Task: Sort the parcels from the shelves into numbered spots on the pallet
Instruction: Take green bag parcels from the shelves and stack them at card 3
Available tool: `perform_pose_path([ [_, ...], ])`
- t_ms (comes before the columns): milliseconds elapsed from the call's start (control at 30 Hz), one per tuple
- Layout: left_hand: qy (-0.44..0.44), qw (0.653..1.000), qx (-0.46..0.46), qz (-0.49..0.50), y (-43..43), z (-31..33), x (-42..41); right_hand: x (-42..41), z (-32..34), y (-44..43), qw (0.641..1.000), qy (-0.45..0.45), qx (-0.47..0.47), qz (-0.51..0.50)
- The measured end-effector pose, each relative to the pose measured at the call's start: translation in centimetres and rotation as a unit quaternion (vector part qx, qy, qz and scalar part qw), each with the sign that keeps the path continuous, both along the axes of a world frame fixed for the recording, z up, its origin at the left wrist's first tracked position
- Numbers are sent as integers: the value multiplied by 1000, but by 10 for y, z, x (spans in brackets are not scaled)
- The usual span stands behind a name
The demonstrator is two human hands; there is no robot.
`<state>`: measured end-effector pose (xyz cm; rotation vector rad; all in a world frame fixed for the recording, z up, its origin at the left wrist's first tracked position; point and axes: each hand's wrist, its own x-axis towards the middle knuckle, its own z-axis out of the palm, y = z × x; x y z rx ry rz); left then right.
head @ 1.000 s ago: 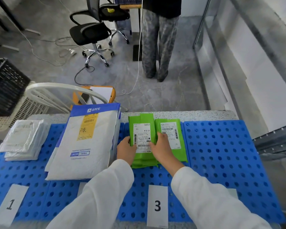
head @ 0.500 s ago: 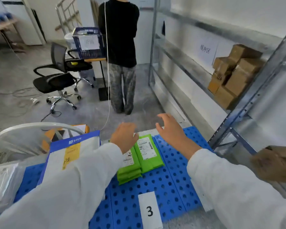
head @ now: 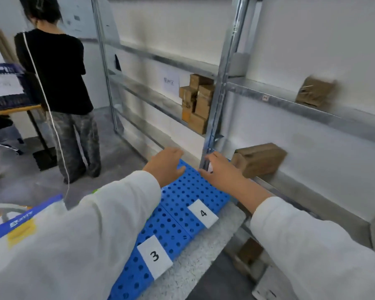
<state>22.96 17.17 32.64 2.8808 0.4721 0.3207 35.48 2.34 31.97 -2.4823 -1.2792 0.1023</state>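
Both hands have swung right: left hand (head: pixel 165 166) and right hand (head: pixel 222 171), empty with fingers spread, reach past the blue perforated plastic pallet (head: pixel 182 198) toward a brown cardboard parcel (head: pixel 260 159) shelved beside it. The pallet's white paper label 4 (head: pixel 202 213) marks an unfilled spot, and stacked brown boxes (head: pixel 196 102) remain to sort.

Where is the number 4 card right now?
In the head view, the 4 card lies flat on the blue pallet at its right end, just right of the 3 card and close to the metal shelving's upright post.

Blurred shelf box (head: pixel 315 94), perhaps cardboard
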Motion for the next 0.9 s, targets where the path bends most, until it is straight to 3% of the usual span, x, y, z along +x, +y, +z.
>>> perform_pose_path([
  [167, -7, 994, 25, -108, -63, 8, 37, 13, 0, -80, 995, 7, 23, -95],
  [500, -8, 974, 23, -226, -166, -8, 108, 34, -21, -199, 977, 41, -14, -209],
  [700, 34, 965, 22, -259, -211, -60, 147, 59, -59, -247, 967, 95, -36, -233],
  [900, 130, 959, 0, -252, -259, -113, 183, 97, -113, -285, 951, 166, -105, -238],
])
